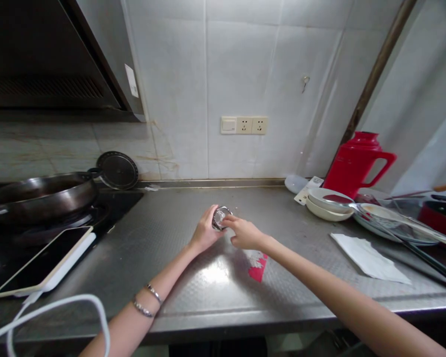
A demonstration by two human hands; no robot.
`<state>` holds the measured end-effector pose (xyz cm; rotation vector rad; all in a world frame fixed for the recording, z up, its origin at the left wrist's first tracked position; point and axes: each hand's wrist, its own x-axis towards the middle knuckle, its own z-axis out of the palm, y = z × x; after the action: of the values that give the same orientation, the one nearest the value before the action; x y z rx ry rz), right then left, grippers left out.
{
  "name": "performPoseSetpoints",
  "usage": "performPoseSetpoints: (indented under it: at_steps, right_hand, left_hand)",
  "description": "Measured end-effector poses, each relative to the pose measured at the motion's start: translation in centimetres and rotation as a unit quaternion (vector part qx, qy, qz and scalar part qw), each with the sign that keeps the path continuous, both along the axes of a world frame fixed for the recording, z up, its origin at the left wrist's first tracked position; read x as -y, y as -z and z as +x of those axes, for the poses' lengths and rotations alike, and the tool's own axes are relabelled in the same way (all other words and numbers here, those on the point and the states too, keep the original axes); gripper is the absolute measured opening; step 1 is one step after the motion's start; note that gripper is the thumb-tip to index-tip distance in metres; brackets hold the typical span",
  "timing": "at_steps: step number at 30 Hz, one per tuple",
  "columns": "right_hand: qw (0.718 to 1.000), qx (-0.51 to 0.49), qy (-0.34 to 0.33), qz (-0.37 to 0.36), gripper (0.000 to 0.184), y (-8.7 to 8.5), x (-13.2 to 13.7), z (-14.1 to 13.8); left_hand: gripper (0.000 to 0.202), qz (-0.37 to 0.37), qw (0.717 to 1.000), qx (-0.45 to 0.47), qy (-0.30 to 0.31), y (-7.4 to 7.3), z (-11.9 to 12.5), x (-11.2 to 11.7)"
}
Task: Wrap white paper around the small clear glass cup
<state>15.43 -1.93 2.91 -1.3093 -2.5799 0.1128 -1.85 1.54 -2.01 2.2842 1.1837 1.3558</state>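
My left hand [205,231] is wrapped around a small round container [218,216] with a shiny rim, its opening turned toward me. Something whitish shows inside it, too small to name. The fingers of my right hand [247,233] are curled, with the fingertips at the container's opening; whether they pinch anything is hidden. Below my right hand, a torn red and silvery scrap [257,269] lies on the steel countertop [186,292].
Left are a pan [40,196] on the stove and a phone [46,258] with a white cable [78,298]. Right stand a red thermos [353,166], stacked bowls [327,212], a white napkin [369,258] and plates with utensils. A range hood [52,59] overhangs the left side.
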Motion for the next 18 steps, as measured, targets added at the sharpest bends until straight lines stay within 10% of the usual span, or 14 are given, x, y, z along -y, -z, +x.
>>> performPoseSetpoints:
  at_steps: [14,18]
  right_hand:
    - [0.991,0.075,-0.019,0.111,0.023,-0.2,0.3,1.4]
    - [0.979,0.118,-0.043,0.162,0.024,-0.9,-0.5,2.7]
  left_hand:
    - [0.088,-0.081,0.987,0.107,0.088,-0.8,0.6,0.3]
    - [0.061,-0.139,0.964,0.19,0.127,-1.5,0.4,0.2]
